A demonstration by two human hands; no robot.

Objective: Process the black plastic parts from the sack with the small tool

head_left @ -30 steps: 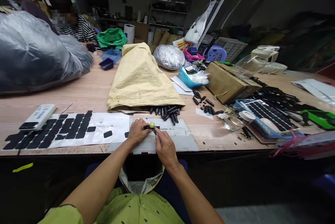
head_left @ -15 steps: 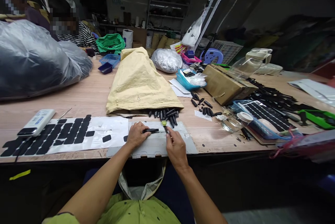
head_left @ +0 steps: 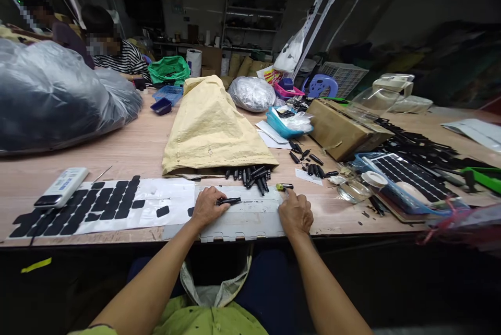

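Observation:
My left hand point(head_left: 209, 207) rests at the left of a grey-white board point(head_left: 238, 225) on the table. Its fingers are closed on a slim black pen-shaped tube point(head_left: 230, 201) that points right. Fingers curled, my right hand point(head_left: 296, 214) is at the board's right edge, shut on the thin handle of a small hammer point(head_left: 285, 187). The hammer's head has a yellow-green end and a dark end. Just beyond the board, a pile of black pen-shaped tubes point(head_left: 258, 178) spills from under a large tan paper sack point(head_left: 215, 126).
A white sheet with black stickers point(head_left: 117, 199) and a white device point(head_left: 61, 188) lie left. A big plastic bag point(head_left: 58, 95) stands behind them. On the right are a cardboard box point(head_left: 344, 129), loose black tubes point(head_left: 313, 169) and a blue tray point(head_left: 410, 183). Two people sit back left.
My right hand has moved right with the hammer, away from the black tube, and the hammer's head has turned. My left hand still holds the tube. The whole view has shifted slightly.

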